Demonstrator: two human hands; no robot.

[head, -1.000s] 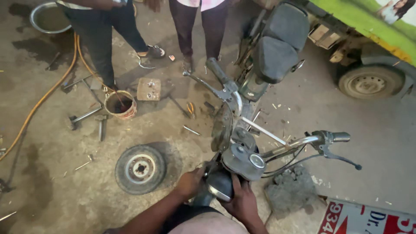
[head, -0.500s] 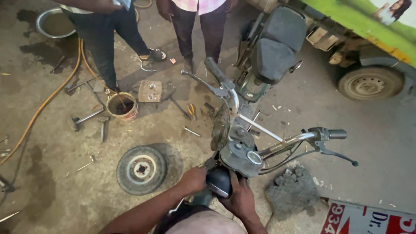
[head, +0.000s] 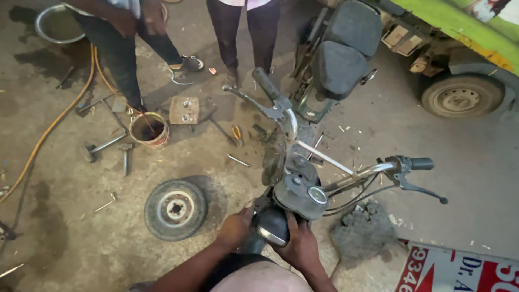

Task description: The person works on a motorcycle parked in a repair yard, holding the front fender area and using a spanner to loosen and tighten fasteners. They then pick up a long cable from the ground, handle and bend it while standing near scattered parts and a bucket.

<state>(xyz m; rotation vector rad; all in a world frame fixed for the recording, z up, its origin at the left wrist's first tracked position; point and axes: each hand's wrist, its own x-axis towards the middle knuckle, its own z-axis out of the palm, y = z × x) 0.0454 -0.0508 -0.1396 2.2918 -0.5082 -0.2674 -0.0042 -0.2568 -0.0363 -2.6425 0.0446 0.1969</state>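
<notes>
A small wheel [head: 175, 209] is lying flat on the stained concrete floor [head: 65, 178]. A rusty bucket [head: 148, 130] is standing near a hammer [head: 102, 146], with pliers [head: 237, 133] lying further right. An orange hose [head: 59, 119] is curving toward a metal basin [head: 57, 24]. Two people's legs [head: 243, 38] are standing at the top. A green vehicle's tyre [head: 462, 96] is resting at right, a printed sign [head: 459, 270] lying below.
</notes>
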